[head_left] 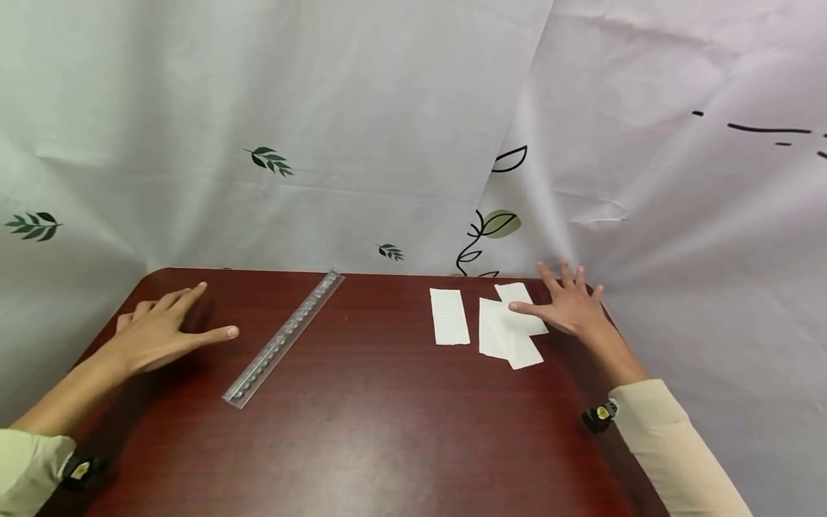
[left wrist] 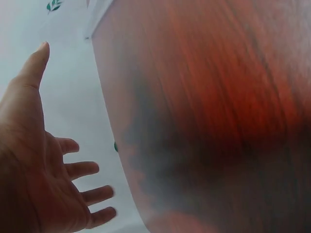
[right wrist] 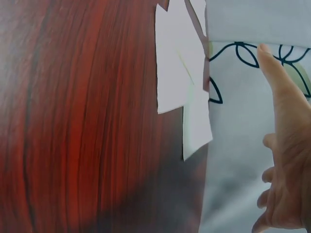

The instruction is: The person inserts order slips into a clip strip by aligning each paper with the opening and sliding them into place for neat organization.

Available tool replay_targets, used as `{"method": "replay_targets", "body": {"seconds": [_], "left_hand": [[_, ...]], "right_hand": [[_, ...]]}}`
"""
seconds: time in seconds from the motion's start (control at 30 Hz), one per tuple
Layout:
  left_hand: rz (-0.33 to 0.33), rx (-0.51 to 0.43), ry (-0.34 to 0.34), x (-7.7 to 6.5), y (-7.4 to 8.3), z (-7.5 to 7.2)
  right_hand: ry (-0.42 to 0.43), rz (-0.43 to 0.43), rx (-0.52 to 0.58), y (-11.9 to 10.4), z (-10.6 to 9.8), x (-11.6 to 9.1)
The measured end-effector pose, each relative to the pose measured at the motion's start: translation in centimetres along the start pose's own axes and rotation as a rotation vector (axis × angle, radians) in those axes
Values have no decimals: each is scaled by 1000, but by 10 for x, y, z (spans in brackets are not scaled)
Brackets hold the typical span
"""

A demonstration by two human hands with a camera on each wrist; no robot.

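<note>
Fingers spread and holding nothing, my left hand (head_left: 151, 334) hovers over the table's left side, to the left of a clear plastic ruler (head_left: 284, 341). The ruler lies slantwise, its far end near the back edge. On the right, my right hand (head_left: 571, 309) is also spread with nothing in it; its thumb overlaps a group of white paper pieces (head_left: 500, 330) in the head view. One more white paper strip (head_left: 449, 316) lies apart, just left of that group. In the right wrist view, the overlapping papers (right wrist: 177, 63) lie left of the hand.
The dark red wooden table (head_left: 362, 431) has rounded back corners. Behind it and at the sides hangs a pale cloth (head_left: 362, 108) printed with leaves. Each wrist carries a small black strapped device (head_left: 599, 416) by a light sleeve (head_left: 672, 445).
</note>
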State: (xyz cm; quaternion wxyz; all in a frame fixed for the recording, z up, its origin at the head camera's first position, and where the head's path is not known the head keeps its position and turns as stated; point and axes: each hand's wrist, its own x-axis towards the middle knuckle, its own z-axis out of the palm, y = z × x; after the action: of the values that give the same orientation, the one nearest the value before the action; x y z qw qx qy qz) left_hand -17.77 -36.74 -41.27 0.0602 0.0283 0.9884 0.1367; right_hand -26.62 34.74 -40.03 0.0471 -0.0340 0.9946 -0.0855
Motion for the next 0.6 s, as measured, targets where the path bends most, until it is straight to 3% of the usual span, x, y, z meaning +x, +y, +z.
{"method": "replay_targets", "body": {"seconds": [0.37,0.6], "left_hand": [[15,-1,-19,-8,12,16],[55,-55,-17,-12,25,21]], "right_hand": [[6,-52,-24,-25,10,8],[13,-52,-25,-40,16,11]]}}
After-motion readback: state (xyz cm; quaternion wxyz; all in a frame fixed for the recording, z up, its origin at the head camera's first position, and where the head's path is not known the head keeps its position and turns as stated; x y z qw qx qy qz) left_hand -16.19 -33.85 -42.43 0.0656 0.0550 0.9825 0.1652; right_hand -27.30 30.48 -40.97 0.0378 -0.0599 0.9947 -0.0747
